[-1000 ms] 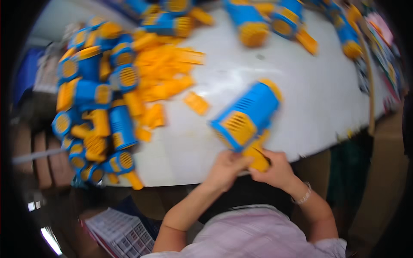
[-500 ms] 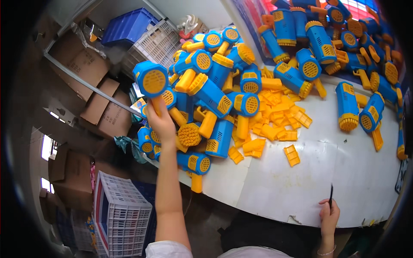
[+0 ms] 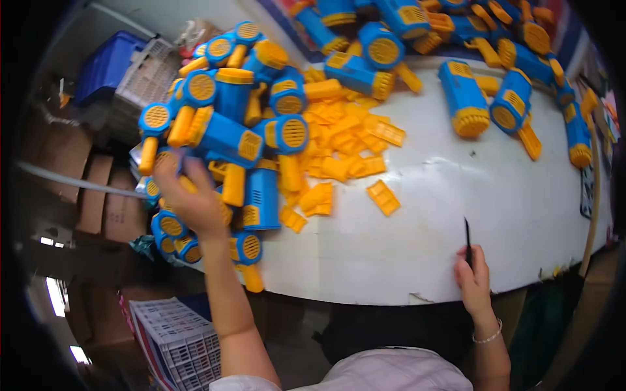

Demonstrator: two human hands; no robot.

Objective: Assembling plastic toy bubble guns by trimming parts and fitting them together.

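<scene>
I wear a pale shirt [image 3: 398, 371], whitish with a faint lilac tint, its cloth softly creased, below the near edge of the desk [image 3: 391, 260]. The left sleeve [image 3: 244, 383] is short and ends above my elbow. Around my right wrist, just off that same edge, sits a thin, light bracelet [image 3: 490, 339] that looks beaded. My right hand [image 3: 474, 277] is bare; my left hand [image 3: 195, 205], blurred, looks bare too.

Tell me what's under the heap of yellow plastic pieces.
The heap of yellow plastic pieces lies on the white table, which shows along the heap's right edge. Anything else beneath is covered and cannot be seen.
</scene>
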